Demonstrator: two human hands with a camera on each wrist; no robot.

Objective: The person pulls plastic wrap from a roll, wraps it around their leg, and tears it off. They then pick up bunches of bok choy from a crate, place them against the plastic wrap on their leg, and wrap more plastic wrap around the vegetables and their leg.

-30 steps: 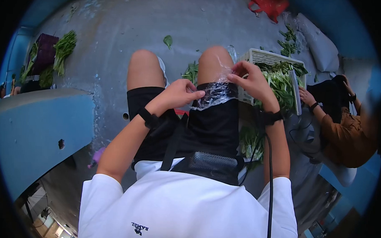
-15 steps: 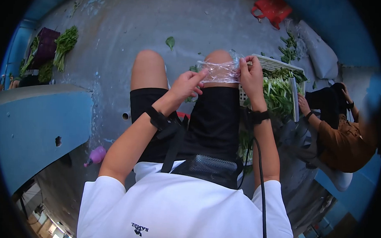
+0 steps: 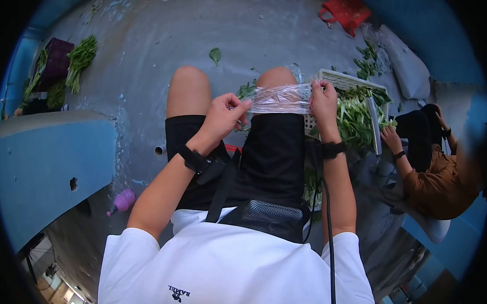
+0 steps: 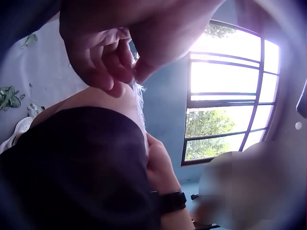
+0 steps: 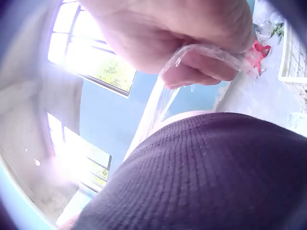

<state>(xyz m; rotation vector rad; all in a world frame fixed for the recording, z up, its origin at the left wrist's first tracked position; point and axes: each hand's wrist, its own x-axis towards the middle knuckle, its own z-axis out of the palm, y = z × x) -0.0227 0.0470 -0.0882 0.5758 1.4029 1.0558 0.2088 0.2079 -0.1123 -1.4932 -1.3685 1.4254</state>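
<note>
A sheet of clear plastic film [image 3: 282,98] is stretched flat over one bare knee, between the two hands. Its left end is pinched between thumb and fingers of my left hand [image 3: 222,116], also seen from close by in the left wrist view [image 4: 129,43]. My right hand [image 3: 324,105] grips the other end beside the crate. In the right wrist view the film [image 5: 156,103] runs out from the curled fingers of the right hand [image 5: 182,38]. Black shorts [image 3: 270,158] lie below the film.
A white crate [image 3: 353,81] of leafy greens [image 3: 354,118] stands at the right, with a person in brown [image 3: 441,177] beyond it. A red bag [image 3: 346,13], a purple crate [image 3: 56,65], a greens bundle [image 3: 81,63] and a purple bottle [image 3: 124,200] are around.
The crumpled film has been raised from the thigh towards the knee and pulled out flatter. My left hand has moved slightly left over the last half second, and the film looks wider.
</note>
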